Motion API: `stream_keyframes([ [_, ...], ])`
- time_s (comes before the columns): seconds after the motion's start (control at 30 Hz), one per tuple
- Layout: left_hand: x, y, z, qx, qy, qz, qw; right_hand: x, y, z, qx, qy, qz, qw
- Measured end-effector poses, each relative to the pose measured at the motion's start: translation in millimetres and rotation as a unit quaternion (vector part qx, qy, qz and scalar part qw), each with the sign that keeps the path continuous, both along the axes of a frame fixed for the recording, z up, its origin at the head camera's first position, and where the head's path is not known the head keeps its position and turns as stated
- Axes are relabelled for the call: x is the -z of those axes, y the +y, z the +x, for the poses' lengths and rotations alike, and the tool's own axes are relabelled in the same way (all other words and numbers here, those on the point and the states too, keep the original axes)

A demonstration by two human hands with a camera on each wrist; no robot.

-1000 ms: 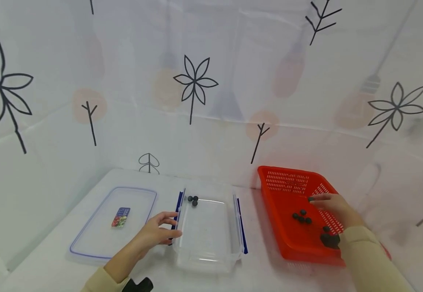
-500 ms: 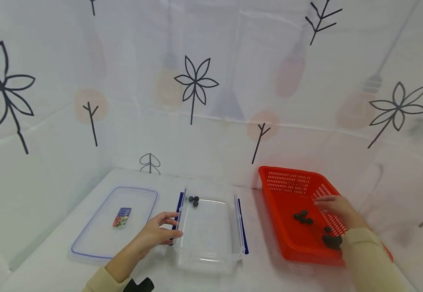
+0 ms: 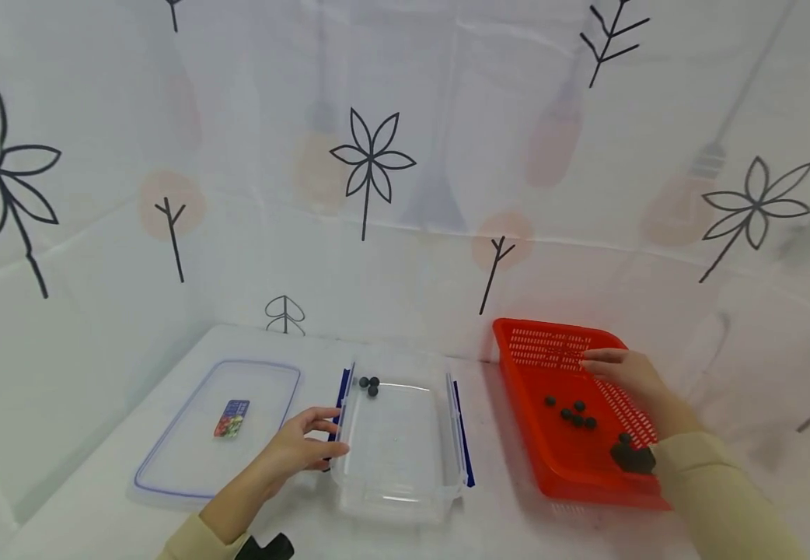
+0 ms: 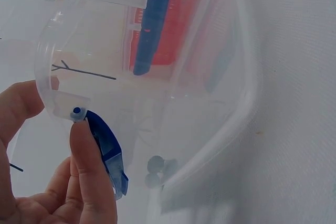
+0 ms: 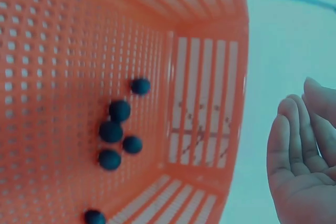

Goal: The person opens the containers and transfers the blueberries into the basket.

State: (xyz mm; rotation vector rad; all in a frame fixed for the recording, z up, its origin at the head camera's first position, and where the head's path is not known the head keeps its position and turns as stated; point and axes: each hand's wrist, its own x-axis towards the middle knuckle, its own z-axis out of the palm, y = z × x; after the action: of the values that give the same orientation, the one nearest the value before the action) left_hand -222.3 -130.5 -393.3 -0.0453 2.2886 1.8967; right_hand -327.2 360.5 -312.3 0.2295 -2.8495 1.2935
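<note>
In the head view my left hand [image 3: 307,442] holds the left side of a clear plastic box [image 3: 396,451]. Close up, the left hand's fingers lie at its rim and at a blue clip [image 4: 107,150]. Three small dark balls [image 3: 373,391] sit inside, near its back left corner. My right hand [image 3: 629,375] hovers over the far right part of a red basket [image 3: 541,467], fingers loosely bent, with no ball visible between them. Several dark balls [image 5: 111,131] lie on the basket floor, most of them grouped near the middle.
A clear lid with a blue edge [image 3: 141,474] and a coloured label [image 3: 232,418] lies flat to the left of the box. Behind the white table [image 3: 188,389] hangs a printed white curtain [image 3: 433,288].
The ball at my right fingertips a second ago has left them. Another ball now lies by the group in the basket. My right hand has shifted up and left; the left stays put.
</note>
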Motion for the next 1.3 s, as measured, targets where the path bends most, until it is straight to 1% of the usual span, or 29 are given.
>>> stream_keyframes([
  [0.07, 0.1, 0.1, 0.0, 0.001, -0.001, 0.002, 1.0, -1.5, -8.8, 2.5, -0.006, 0.007, -0.003, 1.0],
  [0.2, 0.1, 0.5, 0.3, 0.001, -0.001, 0.003, 1.0, -5.6, -28.7, 8.0, -0.014, 0.008, -0.024, 0.9996],
  [0.27, -0.2, 0.5, 0.4, 0.0, 0.0, 0.002, 1.0, -7.9, -39.0, 10.4, -0.016, 0.004, -0.034, 0.9993],
  [0.4, -0.9, 0.0, 1.2, -0.002, 0.001, 0.002, 1.0, -13.1, -58.7, 12.7, -0.012, -0.008, -0.031, 0.9994],
  [0.63, -1.4, -0.1, 1.5, 0.0, 0.002, 0.003, 1.0, -18.9, -92.0, 14.9, -0.013, -0.032, -0.046, 0.9983],
  [0.73, -1.1, -0.4, 2.0, -0.001, 0.0, 0.004, 1.0, -18.7, -107.6, 14.4, -0.012, -0.044, -0.052, 0.9976],
  [0.8, -0.9, -0.7, 2.2, 0.0, 0.0, 0.005, 1.0, -18.4, -117.7, 14.1, -0.017, -0.043, -0.056, 0.9973],
  [0.93, -0.4, -1.3, 2.2, 0.0, -0.001, 0.006, 1.0, -16.1, -135.8, 12.6, -0.033, -0.036, -0.077, 0.9959],
  [1.13, -0.1, -1.2, 3.1, -0.001, -0.002, 0.005, 1.0, -10.7, -159.9, 9.5, -0.059, -0.032, -0.117, 0.9909],
  [1.17, -0.1, -1.1, 3.2, -0.001, -0.001, 0.004, 1.0, -9.6, -163.6, 9.1, -0.068, -0.032, -0.121, 0.9899],
  [1.3, 0.2, -0.4, 1.6, -0.004, -0.003, 0.004, 1.0, -6.8, -178.8, 8.8, -0.081, -0.034, -0.12, 0.9889],
])
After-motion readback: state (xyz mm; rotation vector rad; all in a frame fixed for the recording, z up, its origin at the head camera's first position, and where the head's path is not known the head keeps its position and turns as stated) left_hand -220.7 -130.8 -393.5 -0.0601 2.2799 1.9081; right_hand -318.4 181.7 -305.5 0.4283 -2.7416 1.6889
